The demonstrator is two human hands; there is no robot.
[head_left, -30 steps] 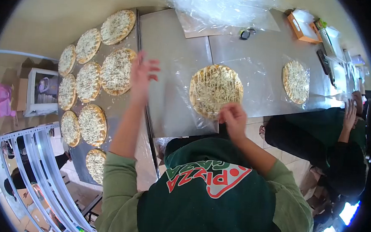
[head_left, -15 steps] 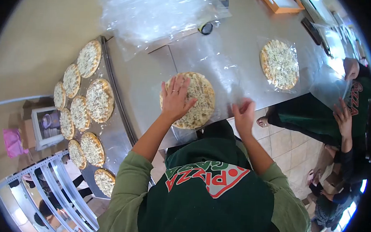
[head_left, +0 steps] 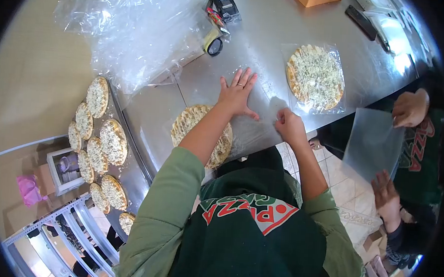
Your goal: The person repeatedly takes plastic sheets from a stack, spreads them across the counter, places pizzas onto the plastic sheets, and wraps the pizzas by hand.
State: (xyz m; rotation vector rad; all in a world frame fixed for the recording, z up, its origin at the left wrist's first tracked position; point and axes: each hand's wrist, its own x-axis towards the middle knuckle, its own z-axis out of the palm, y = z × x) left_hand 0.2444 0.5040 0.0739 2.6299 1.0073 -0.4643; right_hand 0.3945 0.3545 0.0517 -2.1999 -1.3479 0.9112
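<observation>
My left hand [head_left: 238, 95] lies palm down on the steel table with its fingers spread and the thumb stretched out. Its forearm crosses over a cheese-topped pizza [head_left: 188, 126] and hides part of it. Beside that pizza, a sheen of thin clear plastic [head_left: 252, 135] shows on the metal, its edges hard to make out. At the table's near edge, my right hand [head_left: 291, 128] has its fingers curled and pressed together; what lies between the fingertips is too small to tell. A second pizza [head_left: 315, 77], inside a clear bag, rests beyond my right hand.
Several pizzas [head_left: 114, 142] stand on a lower surface at left. A heap of clear bags [head_left: 137, 28] and a tape roll [head_left: 214, 47] lie at the back. At right, a co-worker's hands [head_left: 410, 108] hold an open clear bag [head_left: 375, 141]. A dark phone-like object [head_left: 361, 22] lies behind.
My left hand has slid off the pizza's top, away and to the right, onto the table. My right hand stays near the edge, fingers more closed. The camera view has shifted.
</observation>
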